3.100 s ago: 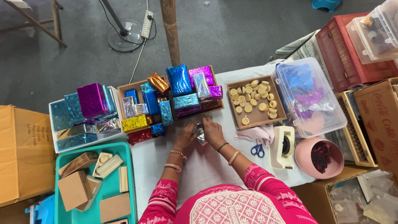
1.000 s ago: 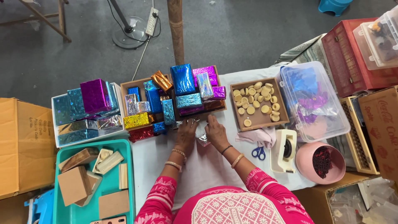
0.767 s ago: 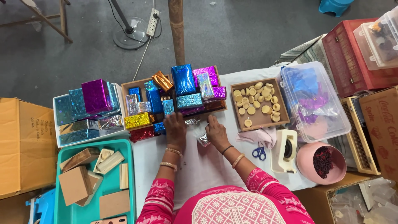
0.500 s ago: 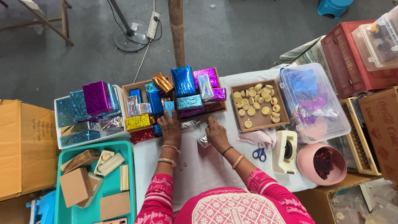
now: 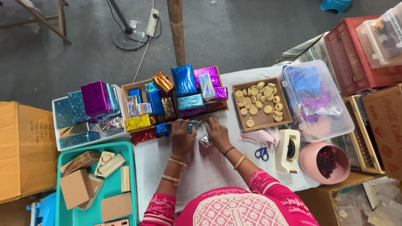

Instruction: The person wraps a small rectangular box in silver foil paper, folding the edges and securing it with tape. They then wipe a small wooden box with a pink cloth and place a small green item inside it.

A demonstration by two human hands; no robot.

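Note:
My left hand (image 5: 181, 137) rests on the white table (image 5: 209, 167) at the front edge of a wooden tray (image 5: 126, 89) packed with shiny foil-wrapped boxes, its fingers on a small blue-silver foil piece (image 5: 193, 124). My right hand (image 5: 217, 133) lies just to its right and pinches a small silver foil-wrapped item (image 5: 205, 141). Both wrists wear bangles. The sleeves are pink.
A white bin (image 5: 61, 142) of wrapped boxes stands left, and a teal tray (image 5: 130, 188) of plain wooden boxes below it. To the right are a wooden tray of round discs (image 5: 260, 104), a clear foil container (image 5: 318, 100), blue scissors (image 5: 262, 153), a tape dispenser (image 5: 287, 150) and a pink bowl (image 5: 325, 162).
My left hand reached up from beside the right hand to the front of the wrapped-box tray, then drew back slightly. My right hand stayed on the silver item.

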